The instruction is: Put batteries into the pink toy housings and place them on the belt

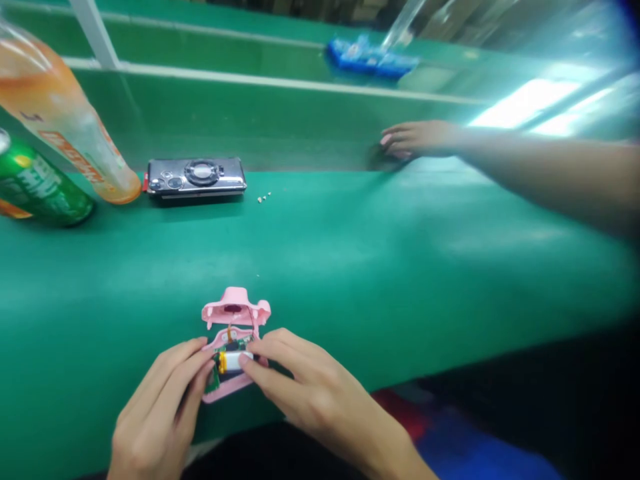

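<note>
On the green table near me lies an opened pink plastic casing, with a green circuit board and thin wires inside. A small silver battery with yellow tape at one end sits over the board. My left hand grips the casing's left side, fingers closed against its edge. From the right, my right hand has its thumb on the battery and its fingers at the casing's upper right edge. The other pink shell half rests just beyond, apparently joined by wires. Part of the board is hidden by my fingers.
Beyond stand an orange drink bottle and a green can, left of a phone lying back up. Tiny white bits lie beside it. A co-worker's blurred hand reaches in from the right. A blue tray is farther back.
</note>
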Tool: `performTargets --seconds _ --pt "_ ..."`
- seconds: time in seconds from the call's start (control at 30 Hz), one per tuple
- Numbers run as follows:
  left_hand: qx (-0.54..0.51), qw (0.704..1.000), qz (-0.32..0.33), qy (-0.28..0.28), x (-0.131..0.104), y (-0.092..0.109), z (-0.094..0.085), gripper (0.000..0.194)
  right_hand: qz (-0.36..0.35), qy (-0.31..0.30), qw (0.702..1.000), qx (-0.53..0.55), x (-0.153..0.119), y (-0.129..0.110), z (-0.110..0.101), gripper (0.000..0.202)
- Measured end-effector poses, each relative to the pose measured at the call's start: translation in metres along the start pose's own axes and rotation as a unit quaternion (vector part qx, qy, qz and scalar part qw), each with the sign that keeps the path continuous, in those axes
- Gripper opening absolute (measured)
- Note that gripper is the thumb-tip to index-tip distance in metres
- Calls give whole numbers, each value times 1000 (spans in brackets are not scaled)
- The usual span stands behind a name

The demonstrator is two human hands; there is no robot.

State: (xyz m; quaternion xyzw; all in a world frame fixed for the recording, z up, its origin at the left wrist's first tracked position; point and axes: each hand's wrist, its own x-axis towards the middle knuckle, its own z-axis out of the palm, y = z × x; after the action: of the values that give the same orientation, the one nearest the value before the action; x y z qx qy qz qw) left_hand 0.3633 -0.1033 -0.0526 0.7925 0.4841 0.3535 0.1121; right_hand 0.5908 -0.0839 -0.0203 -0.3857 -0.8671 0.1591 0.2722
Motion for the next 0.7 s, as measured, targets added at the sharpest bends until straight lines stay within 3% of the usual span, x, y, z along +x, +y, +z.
performTargets --seconds 0.1,0.37,0.6,0.7 --pt "12 1000 -19 -10 -3 -2 0 16 11 -27 1000 3 0 -1 -2 25" --pt "-3 998 46 -39 5 -1 -5 21 20 -79 996 -32 5 -8 -6 19" --pt "29 986 114 -120 6 -7 -11 31 44 -5 999 -31 -12 -2 9 27" --pt "30 985 103 -132 4 -7 -11 33 68 60 994 -60 -16 0 18 24"
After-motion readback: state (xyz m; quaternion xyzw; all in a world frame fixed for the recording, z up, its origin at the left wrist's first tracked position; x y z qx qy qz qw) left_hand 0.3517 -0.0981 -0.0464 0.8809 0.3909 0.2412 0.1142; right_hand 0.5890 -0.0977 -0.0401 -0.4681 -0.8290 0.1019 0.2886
